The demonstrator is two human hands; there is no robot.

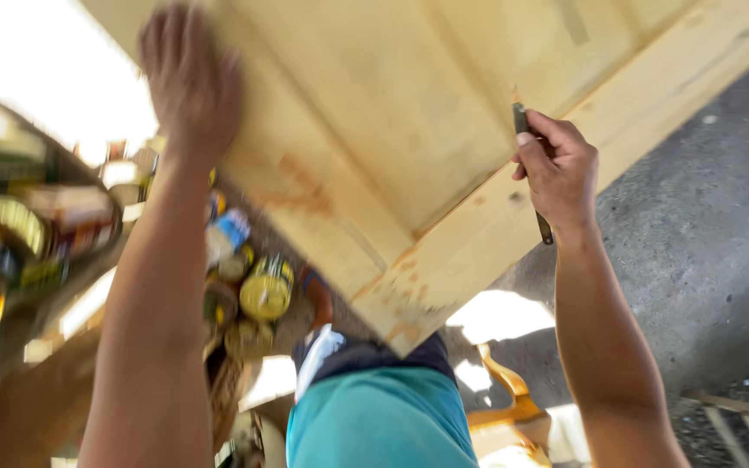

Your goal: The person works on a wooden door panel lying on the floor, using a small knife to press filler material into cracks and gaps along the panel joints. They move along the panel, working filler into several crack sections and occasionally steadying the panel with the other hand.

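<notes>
The wooden panel (pixel 409 130) I saw was pale yellow, with reddish-orange smears near its lower corner and across its middle. The thin tool (pixel 530 173) in my right hand (pixel 561 173) was dark grey-green. Tins (pixel 266 290) below the panel were yellow and gold, one with a blue and white label. My shirt (pixel 374 425) was teal under a dark navy band. The floor (pixel 704 243) was mottled grey, with an orange-yellow shape (pixel 504 390) on it.

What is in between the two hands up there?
In the head view, only bare pale wooden panelled door lies between the flat left hand and the right hand gripping a thin dark metal tool.
</notes>
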